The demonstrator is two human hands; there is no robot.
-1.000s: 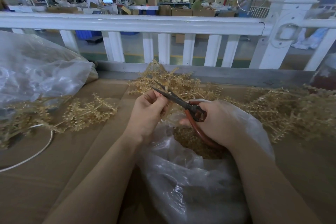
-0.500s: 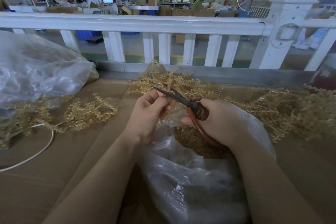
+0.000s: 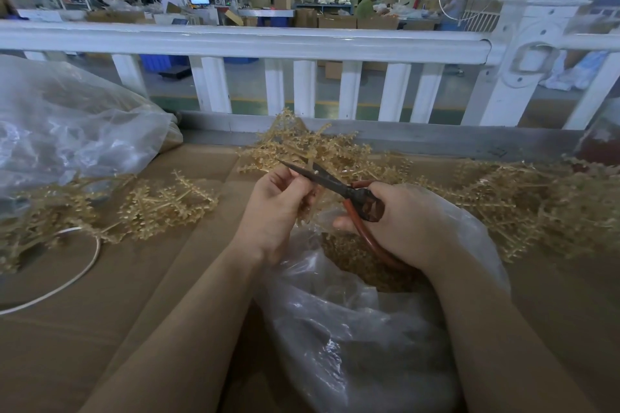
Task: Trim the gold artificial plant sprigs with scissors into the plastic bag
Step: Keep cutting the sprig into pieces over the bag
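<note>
Gaping nearest the viewer, the clear crinkled plastic bag [image 3: 352, 339] lies on the brown cardboard work surface [image 3: 100, 329], its mouth turned up beneath both hands and a heap of gold trimmings [image 3: 355, 258] visible inside. Just above that mouth the left hand [image 3: 275, 211] pinches a short gold artificial plant sprig [image 3: 307, 208], fingers curled round it so its loose end hangs toward the bag. The right hand [image 3: 402, 221] is clenched around the red handles of the dark-bladed scissors [image 3: 335, 186]. Their long axis runs from that hand up and leftward, the tips crossing just over the left fingers [image 3: 285, 178], so the coming cut probably depends on the sprig lying across the slightly parted blades. Beyond, uncut gold sprigs [image 3: 312, 151] are piled against the white railing [image 3: 251, 40].
</note>
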